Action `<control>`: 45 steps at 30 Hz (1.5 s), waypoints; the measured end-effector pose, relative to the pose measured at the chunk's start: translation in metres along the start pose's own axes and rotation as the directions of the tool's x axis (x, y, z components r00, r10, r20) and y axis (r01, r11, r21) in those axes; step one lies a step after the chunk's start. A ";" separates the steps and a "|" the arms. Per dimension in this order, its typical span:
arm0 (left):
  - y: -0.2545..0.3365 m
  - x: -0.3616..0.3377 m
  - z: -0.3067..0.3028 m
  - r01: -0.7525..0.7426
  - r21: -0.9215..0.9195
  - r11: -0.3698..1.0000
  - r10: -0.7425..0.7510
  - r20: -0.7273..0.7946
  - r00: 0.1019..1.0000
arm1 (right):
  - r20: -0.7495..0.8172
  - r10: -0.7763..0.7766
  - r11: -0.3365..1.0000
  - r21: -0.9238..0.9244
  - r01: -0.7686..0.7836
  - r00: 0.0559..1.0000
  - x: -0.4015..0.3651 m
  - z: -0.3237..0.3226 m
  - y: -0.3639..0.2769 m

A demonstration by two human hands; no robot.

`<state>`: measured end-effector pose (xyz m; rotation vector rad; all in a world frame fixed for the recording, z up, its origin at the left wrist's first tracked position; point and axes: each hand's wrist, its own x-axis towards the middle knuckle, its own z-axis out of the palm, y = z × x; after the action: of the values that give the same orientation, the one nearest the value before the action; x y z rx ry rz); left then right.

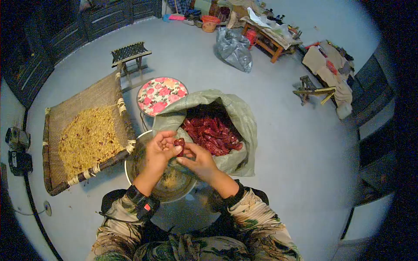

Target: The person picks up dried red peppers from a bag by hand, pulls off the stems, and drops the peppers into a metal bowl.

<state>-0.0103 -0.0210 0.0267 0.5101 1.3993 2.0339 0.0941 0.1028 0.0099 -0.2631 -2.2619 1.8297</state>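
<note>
My left hand [160, 153] pinches a dried red chili [179, 147] between thumb and fingers. My right hand [198, 159] meets it from the other side, with its fingertips closed against the chili's edge. Both hands are above a wide metal basin [191, 194], which has some pale bits at its bottom. Just beyond my hands, a greenish woven sack [246, 130] gapes wide, and many dried red chilies [211, 134] fill its mouth.
A wood-framed woven tray [89, 91] with yellow chili seeds [89, 141] lies at the left. Behind the basin stands a flower-patterned round stool [162, 93]. Farther off are a small bench [130, 53], a grey plastic bag [234, 50] and a low wooden table [273, 41].
</note>
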 end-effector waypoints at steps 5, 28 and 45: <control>-0.002 -0.002 -0.001 -0.031 0.030 0.999 0.030 0.029 0.999 | -0.048 -0.045 0.990 0.130 0.051 0.998 0.000 0.005 0.003; 0.006 -0.008 0.008 -0.104 0.360 0.927 0.126 -0.039 0.991 | -0.028 0.000 0.992 -0.130 -0.004 1.000 0.000 0.001 -0.002; -0.007 -0.003 0.005 -0.058 0.234 0.970 0.066 -0.025 0.998 | 0.107 0.016 0.968 0.247 -0.043 0.994 0.000 -0.001 0.016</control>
<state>-0.0036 -0.0177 0.0219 0.6299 1.6729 1.9434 0.0944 0.1068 -0.0058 -0.1618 -2.0712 2.1642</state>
